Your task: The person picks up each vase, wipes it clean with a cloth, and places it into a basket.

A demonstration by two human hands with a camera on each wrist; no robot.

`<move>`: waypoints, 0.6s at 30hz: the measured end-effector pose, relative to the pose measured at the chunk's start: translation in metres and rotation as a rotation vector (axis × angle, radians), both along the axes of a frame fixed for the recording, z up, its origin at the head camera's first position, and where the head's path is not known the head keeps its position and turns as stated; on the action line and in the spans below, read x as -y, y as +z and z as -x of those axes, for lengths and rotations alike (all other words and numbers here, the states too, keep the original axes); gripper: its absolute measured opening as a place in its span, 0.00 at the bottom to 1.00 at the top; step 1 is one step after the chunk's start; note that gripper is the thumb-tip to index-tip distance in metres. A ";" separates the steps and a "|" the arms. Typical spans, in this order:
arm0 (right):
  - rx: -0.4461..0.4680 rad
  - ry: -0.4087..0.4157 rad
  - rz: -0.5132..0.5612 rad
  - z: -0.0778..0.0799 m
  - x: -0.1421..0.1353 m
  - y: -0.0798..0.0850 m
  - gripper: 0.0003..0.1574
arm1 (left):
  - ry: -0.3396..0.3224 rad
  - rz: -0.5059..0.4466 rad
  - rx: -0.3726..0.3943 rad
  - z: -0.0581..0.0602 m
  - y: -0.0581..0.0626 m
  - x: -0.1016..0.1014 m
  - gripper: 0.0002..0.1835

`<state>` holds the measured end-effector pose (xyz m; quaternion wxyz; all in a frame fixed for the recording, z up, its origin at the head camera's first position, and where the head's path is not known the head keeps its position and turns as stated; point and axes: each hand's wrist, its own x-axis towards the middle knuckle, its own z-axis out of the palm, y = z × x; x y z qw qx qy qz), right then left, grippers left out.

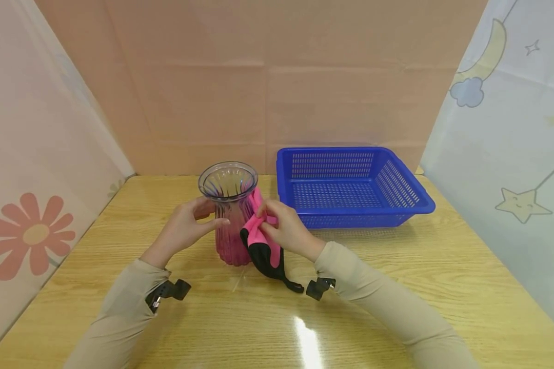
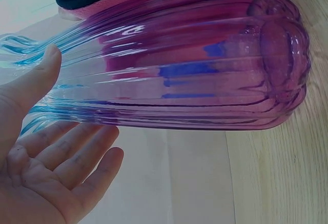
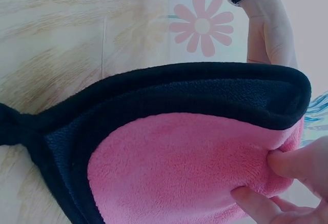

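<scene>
A ribbed glass vase (image 1: 231, 241), clear bluish at the flared rim and pink-purple below, stands upright on the table. My left hand (image 1: 184, 228) holds its neck from the left, thumb in front and fingers round the far side. In the left wrist view the vase (image 2: 205, 80) lies across the picture, the left hand (image 2: 56, 157) at its narrow part. My right hand (image 1: 286, 228) pinches a plush pink cloth with black edging (image 1: 257, 236) against the vase's right side. Its black tail hangs toward the table. The right wrist view shows thumb and fingers gathering the pink cloth (image 3: 164, 167).
A blue plastic basket (image 1: 355, 211) with slotted sides stands at the back right, behind the right hand. The wooden table (image 1: 240, 328) meets a plain backdrop (image 1: 268, 102) at the back. Printed sheets hang at both sides.
</scene>
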<state>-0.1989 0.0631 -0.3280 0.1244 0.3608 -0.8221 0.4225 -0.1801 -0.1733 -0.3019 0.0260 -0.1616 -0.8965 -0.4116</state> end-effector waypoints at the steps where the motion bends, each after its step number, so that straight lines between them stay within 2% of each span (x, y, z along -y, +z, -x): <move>1: -0.003 0.000 -0.001 0.000 0.000 0.000 0.09 | 0.000 0.000 -0.004 0.000 0.000 0.000 0.35; 18: -0.015 -0.004 0.065 0.001 0.002 0.008 0.07 | 0.001 0.012 -0.001 0.001 0.001 0.000 0.35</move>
